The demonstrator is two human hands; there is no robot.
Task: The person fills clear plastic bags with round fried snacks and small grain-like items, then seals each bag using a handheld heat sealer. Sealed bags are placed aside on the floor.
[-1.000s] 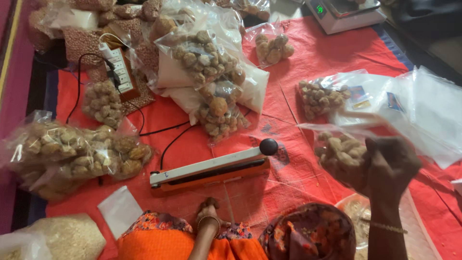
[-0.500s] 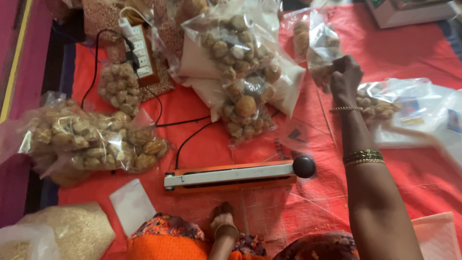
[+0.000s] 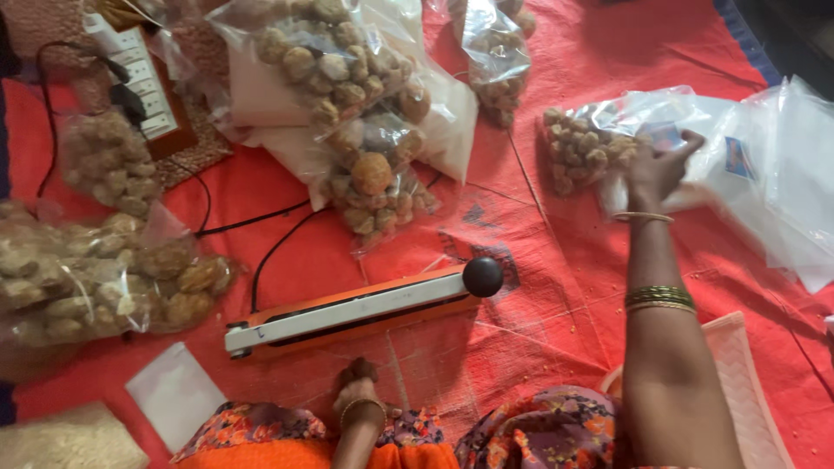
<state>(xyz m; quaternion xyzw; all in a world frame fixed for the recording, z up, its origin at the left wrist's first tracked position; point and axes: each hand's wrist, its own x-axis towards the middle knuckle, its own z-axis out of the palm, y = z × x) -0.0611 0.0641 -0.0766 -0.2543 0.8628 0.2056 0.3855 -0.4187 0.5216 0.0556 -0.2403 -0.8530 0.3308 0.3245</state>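
My right hand [image 3: 658, 169] reaches out to the right and grips the plastic top of a clear bag of brown snack balls [image 3: 584, 149] lying on the red mat [image 3: 556, 287]. Bangles circle that wrist and forearm. Low in the middle, my left hand [image 3: 359, 388] rests by my knee, fingers curled and holding nothing. An orange and white heat sealer [image 3: 347, 314] with a black knob [image 3: 482, 276] lies on the mat between the two hands.
Several filled bags of snack balls lie at the left [image 3: 104, 274], the top centre [image 3: 347, 78] and the far top [image 3: 495, 52]. Empty clear bags [image 3: 773, 174] are piled at the right. A power strip [image 3: 143, 78] with black cords sits top left. A pink tray [image 3: 747, 391] is bottom right.
My right hand let go of the bag it carried up to the far top. It then moved right, onto another bag of balls. The view shifted.
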